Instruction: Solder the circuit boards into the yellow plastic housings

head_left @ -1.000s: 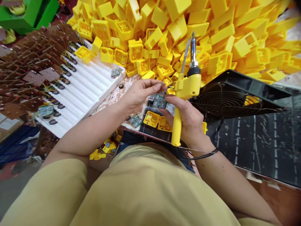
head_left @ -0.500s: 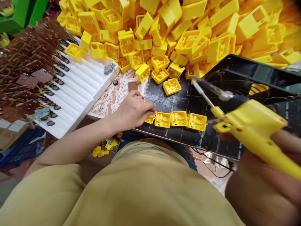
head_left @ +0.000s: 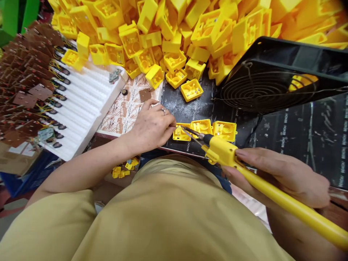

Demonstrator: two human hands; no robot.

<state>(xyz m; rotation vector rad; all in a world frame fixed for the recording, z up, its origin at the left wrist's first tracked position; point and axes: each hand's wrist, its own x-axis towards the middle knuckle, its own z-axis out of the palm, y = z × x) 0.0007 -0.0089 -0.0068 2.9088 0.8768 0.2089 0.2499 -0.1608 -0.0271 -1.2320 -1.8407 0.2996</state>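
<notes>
Small open yellow plastic cases (head_left: 201, 127) lie in a row along the front of the black bench mat. My left hand (head_left: 156, 125), with a ring on one finger, is closed at the row's left end, its fingertips against a case (head_left: 181, 133) and partly hidden. In my right hand (head_left: 285, 174) is a yellow gun-shaped soldering iron (head_left: 224, 150), gripped from the right. Its thin metal tip points left and reaches over that leftmost visible case; whether it touches metal inside cannot be made out. Another case (head_left: 224, 131) ends the row on the right.
A big heap of yellow cases (head_left: 168, 29) fills the back. A black fan (head_left: 261, 87) stands at the right. On the left, a white foam tray (head_left: 89, 98) bears brown circuit boards (head_left: 27, 87) with wired round parts. One case (head_left: 191, 90) sits apart before the heap.
My right hand has swung the soldering iron left and down, from beside the fan to over the case row. My left hand stays at the row's left end. The view has shifted slightly.
</notes>
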